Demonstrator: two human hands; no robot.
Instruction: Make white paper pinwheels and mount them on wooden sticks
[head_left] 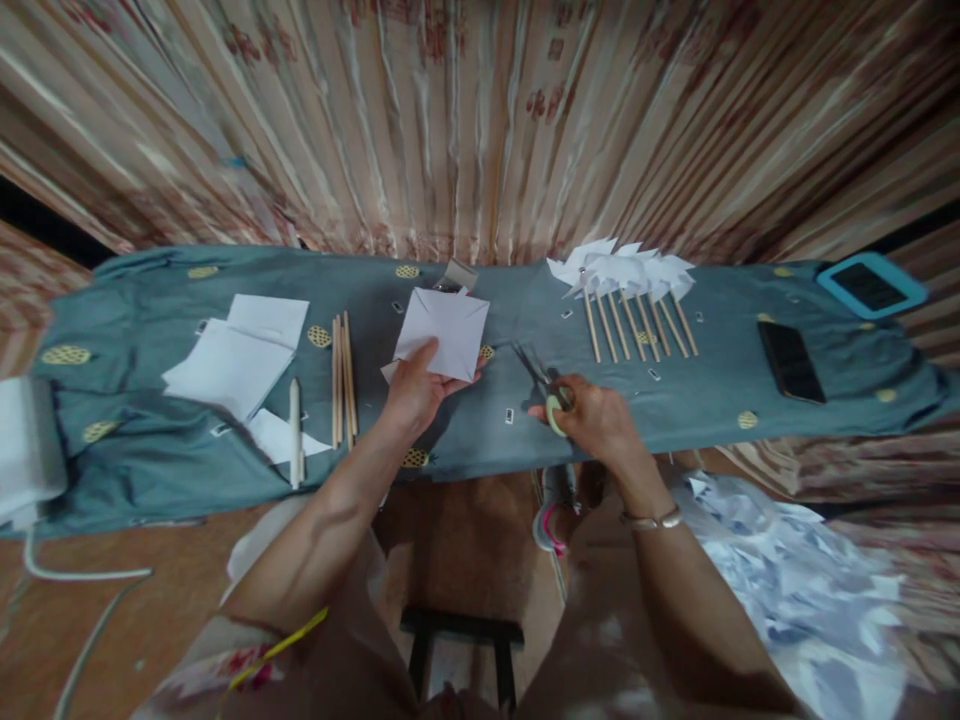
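My left hand grips a square of white paper by its lower edge, thumb on top and fingers beneath. Short slits or lines run in from the paper's corners. In my right hand is a pair of scissors with pale green handles; the blades point up and left toward the paper, apart from it. Behind the paper, a small brownish packet is partly hidden. To the right, several white paper pinwheels on wooden sticks lie in an overlapping row.
White sheets, a white pen-like stick and several loose sticks lie left on the green cloth. A phone and a blue-framed tablet lie right. Paper scraps fill a bag below. A white device stands far left.
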